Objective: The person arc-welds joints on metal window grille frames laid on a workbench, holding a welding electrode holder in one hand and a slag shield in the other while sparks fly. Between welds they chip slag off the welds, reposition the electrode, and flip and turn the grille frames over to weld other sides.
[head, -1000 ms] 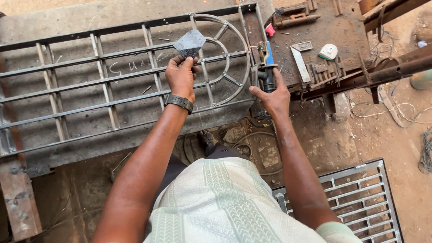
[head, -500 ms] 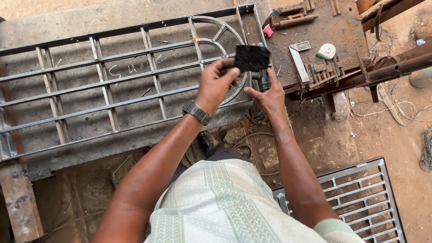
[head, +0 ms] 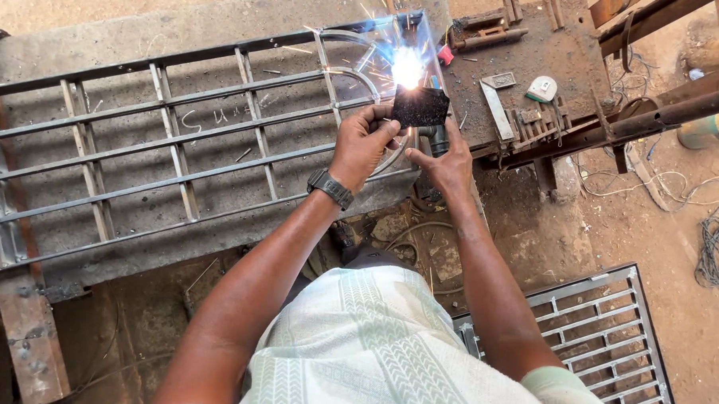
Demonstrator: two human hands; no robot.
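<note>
Outdoor dirt yard; steel desk at upper frame carries a rigid, heavy window grille. Left hand grip pinches a dark filter glass, light and fragile: hold by edges. Right hand grip closes on the electrode holder.

Position: the single camera sits on your head, above your own shoulders and chest.
Direction: it looks steeply down and a little forward, past your forearms to the metal grille on the workbench.
Nearness: your left hand and right hand sit near the upper middle; your shirt fills the bottom edge.
Reach: you also take in dirt ground and a second grille at lower right.
Overlap: only one view.
</note>
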